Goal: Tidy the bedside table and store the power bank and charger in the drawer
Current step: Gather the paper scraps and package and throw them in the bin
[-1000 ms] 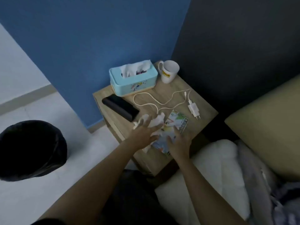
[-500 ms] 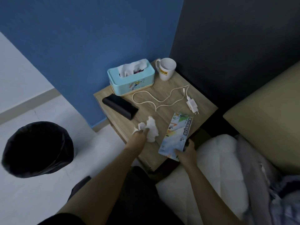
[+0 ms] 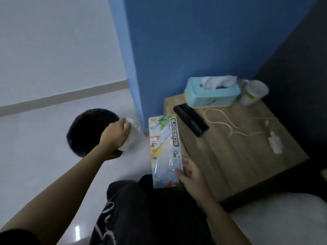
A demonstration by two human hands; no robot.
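Note:
The wooden bedside table stands at the right. On it lie a black power bank and a white charger with its white cable looped across the top. My left hand is closed around crumpled white tissue, held over the floor beside a black bin. My right hand grips the lower end of a scissors package, lifted off the table at its left edge. No drawer shows.
A turquoise tissue box and a white mug stand at the table's back, against the blue wall. White bedding lies at the lower right. My dark trousers fill the bottom centre.
My left hand carried the tissue off the table, leftward to the bin. My right hand lifted the scissors package off the table. The view swung left.

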